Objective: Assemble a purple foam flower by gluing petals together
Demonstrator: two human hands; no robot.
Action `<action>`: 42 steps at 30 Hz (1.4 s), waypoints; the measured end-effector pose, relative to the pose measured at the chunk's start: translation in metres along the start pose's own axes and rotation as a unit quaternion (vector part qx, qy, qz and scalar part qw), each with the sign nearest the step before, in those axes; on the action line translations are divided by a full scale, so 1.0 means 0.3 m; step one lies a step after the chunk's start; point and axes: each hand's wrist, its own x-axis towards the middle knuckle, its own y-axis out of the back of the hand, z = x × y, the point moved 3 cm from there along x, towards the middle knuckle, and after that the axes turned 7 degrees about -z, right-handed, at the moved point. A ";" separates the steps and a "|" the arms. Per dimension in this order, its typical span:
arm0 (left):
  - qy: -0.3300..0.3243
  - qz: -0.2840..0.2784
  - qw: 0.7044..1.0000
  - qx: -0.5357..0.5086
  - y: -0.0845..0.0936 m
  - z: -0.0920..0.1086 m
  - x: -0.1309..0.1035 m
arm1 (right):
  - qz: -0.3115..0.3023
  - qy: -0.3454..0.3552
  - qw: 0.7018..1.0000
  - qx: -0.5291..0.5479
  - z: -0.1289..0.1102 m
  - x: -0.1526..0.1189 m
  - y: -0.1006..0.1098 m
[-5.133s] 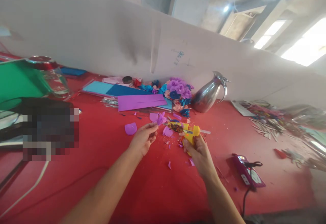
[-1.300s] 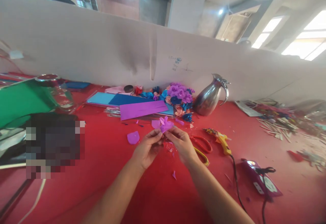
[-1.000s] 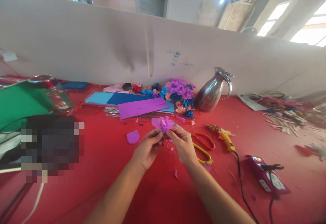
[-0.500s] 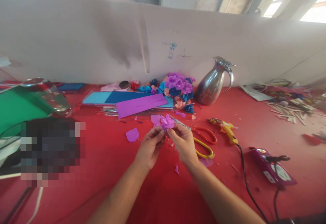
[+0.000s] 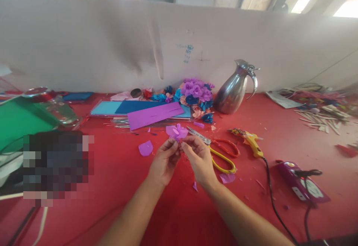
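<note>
A small purple paper flower [image 5: 179, 131] stands up between my two hands, its base pinched in the fingertips. My left hand [image 5: 166, 160] grips it from the left with thumb and fingers. From the right, the thumb and fingers of my right hand [image 5: 200, 156] close on the base too; the exact grip there is partly hidden. Scissors [image 5: 223, 158] with one yellow and one red handle lie just right of my right hand. A loose purple petal [image 5: 145, 148] rests left of my left hand. Another purple piece [image 5: 169, 130] lies behind the flower.
A purple paper strip [image 5: 155, 116] lies across blue sheets [image 5: 107, 108]. Behind are a heap of paper flowers [image 5: 195, 91] and a steel jug [image 5: 233, 89]. At right are a yellow glue gun [image 5: 253, 144], its cord and a purple power strip [image 5: 302, 182]. A glass jar [image 5: 60, 110] stands left.
The flower has shifted slightly left and tilted, and my right fingers have moved lower to its base. More of the scissors' blades now shows. The view has turned a little.
</note>
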 end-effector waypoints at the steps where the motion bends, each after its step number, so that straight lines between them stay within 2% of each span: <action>1: 0.006 0.000 1.000 -0.005 -0.001 -0.002 0.000 | 0.005 -0.003 1.000 0.002 0.004 0.001 0.002; 6: 0.023 -0.010 1.000 -0.016 -0.006 -0.018 -0.001 | 0.017 -0.004 1.000 -0.007 0.017 0.008 0.010; 13: 0.005 -0.022 1.000 0.022 0.001 -0.022 0.000 | 0.024 0.028 0.994 -0.107 -0.004 -0.002 0.005; 20: -0.015 -0.066 0.997 0.047 -0.010 0.013 0.004 | -0.027 0.054 0.998 -0.027 -0.023 -0.027 -0.011; 24: -0.044 -0.078 0.994 0.063 -0.013 0.023 0.005 | -0.046 0.077 0.996 -0.026 -0.037 -0.039 -0.020; 30: -0.061 -0.063 0.993 0.076 -0.024 0.028 -0.006 | -0.051 0.081 0.995 -0.014 -0.059 -0.052 -0.021; 36: -0.070 -0.070 0.991 0.089 -0.009 0.023 -0.005 | -0.058 0.101 0.992 -0.057 -0.070 -0.067 -0.016; 42: -0.082 -0.073 0.991 0.079 -0.001 0.021 -0.001 | -0.041 0.097 0.994 -0.018 -0.071 -0.057 -0.008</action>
